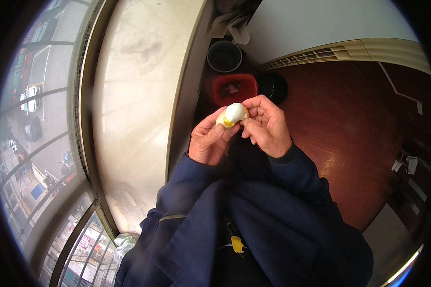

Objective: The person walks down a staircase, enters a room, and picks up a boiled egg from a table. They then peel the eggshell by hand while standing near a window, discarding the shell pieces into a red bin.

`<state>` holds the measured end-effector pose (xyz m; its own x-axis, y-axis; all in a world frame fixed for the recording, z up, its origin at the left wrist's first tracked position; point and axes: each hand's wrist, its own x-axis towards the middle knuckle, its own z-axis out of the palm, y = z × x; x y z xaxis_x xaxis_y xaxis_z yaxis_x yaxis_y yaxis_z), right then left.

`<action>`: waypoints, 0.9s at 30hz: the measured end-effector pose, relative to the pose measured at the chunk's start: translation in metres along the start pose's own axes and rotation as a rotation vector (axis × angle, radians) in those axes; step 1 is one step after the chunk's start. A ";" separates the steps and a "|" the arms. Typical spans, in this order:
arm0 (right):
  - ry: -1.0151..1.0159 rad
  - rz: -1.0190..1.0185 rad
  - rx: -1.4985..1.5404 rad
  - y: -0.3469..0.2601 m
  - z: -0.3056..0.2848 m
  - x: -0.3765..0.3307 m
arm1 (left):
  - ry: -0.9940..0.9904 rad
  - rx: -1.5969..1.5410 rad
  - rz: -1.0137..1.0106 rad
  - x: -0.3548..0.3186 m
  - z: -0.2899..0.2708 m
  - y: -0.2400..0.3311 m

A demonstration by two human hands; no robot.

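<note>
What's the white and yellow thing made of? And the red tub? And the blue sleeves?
White and yellow thing: probably egg, smooth white with yellow bits showing. Red tub: likely smooth plastic, evenly coloured. Blue sleeves: apparently cloth, matte and creased.

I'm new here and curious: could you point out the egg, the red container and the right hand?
Egg [235,112]: head view, on its white upper part.
Red container [236,80]: head view, on its far inner wall.
Right hand [271,126]: head view, on the middle of the hand.
</note>
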<state>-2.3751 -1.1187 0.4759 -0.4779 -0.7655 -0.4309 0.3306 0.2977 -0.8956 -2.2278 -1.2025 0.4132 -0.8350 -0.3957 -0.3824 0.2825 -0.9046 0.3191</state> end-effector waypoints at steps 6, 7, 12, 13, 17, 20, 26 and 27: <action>0.008 0.011 0.044 0.003 0.002 -0.001 | -0.015 0.020 -0.009 -0.001 -0.001 0.002; 0.005 0.012 0.049 0.003 0.002 -0.001 | -0.015 0.015 -0.011 -0.002 -0.001 0.002; 0.009 0.006 0.050 0.005 0.001 -0.001 | -0.016 -0.016 -0.038 -0.003 -0.004 0.002; 0.011 0.007 0.051 0.006 0.001 -0.001 | -0.019 -0.017 -0.043 -0.003 -0.004 0.002; 0.049 0.003 0.030 0.008 0.004 -0.001 | -0.042 -0.036 -0.057 -0.004 -0.006 0.003; 0.048 0.000 -0.001 0.007 0.006 -0.003 | -0.067 -0.059 -0.063 -0.004 -0.006 0.004; 0.013 0.019 0.007 0.005 0.006 -0.005 | -0.064 -0.069 -0.062 -0.007 -0.008 0.004; 0.009 0.026 0.011 0.005 0.006 -0.004 | -0.067 -0.061 -0.060 -0.007 -0.009 0.004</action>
<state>-2.3668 -1.1172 0.4742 -0.4760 -0.7528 -0.4547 0.3520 0.3107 -0.8829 -2.2167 -1.2048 0.4095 -0.8803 -0.3310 -0.3400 0.2577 -0.9351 0.2433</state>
